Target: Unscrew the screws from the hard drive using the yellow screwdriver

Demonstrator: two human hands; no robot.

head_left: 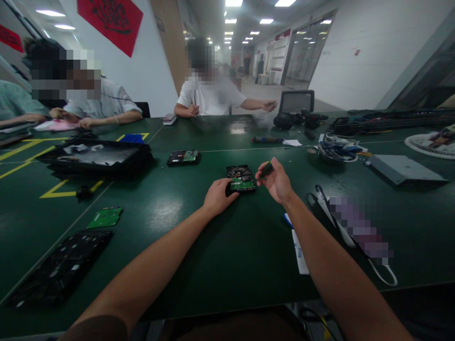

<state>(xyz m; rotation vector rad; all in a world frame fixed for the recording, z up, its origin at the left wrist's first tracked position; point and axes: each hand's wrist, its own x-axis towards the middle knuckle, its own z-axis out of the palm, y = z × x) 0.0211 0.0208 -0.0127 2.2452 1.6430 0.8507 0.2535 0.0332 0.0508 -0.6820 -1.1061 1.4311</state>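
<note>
A hard drive [240,171] lies on the green table in front of me, its green circuit board facing up on the near half. My left hand [219,196] grips the drive's left and near edges, thumb along the front and fingers at the side. In my right hand [277,182] is a screwdriver [266,169] with a dark handle, held between thumb and fingers just right of the drive. The shaft points down toward the board's right edge; whether its tip touches cannot be made out.
Another hard drive [183,157] lies farther left. Stacked black trays [99,158], a loose circuit board [105,217] and a black panel [62,267] occupy the left. Bundled cables [337,148], a grey box [405,169] and a lanyard [339,220] are right. Co-workers [213,94] sit opposite.
</note>
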